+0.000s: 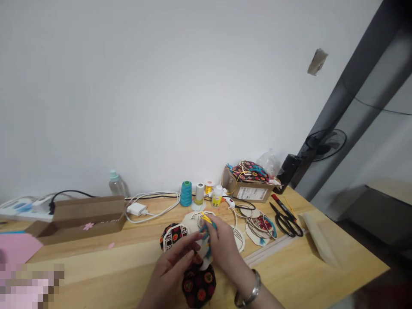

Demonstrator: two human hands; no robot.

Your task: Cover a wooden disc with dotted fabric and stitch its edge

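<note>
**Head view: two hands work on a black flower cloth at a wooden table**

Near the front of the wooden table point(289, 274), the left hand point(170, 268) and the right hand point(222, 249) meet over a black cloth with red flowers point(198, 285). The right wrist wears a silver bangle point(249, 288). The right fingers point(214, 223) are closed in a pinch on a yellow and blue cord point(206, 229). The left fingers point(189, 242) reach toward the cord, but I cannot tell if they grip anything. Just past the hands lie round wooden frames point(193, 221).

To the right, there is open wood between the right hand and the black scissors point(286, 225). A stack of wooden shapes point(259, 227) sits near them. A flat tan sheet point(318, 240) lies by the right edge.

Along the far edge, by the wall point(161, 86), stand a cardboard box point(247, 191), a glue gun point(229, 202), a teal thread spool point(186, 194), a white charger point(137, 209) and a plastic bottle point(116, 184). A flat brown box point(86, 219) and pink paper point(17, 246) lie at the left. A fan point(325, 145) stands past the right corner.
</note>
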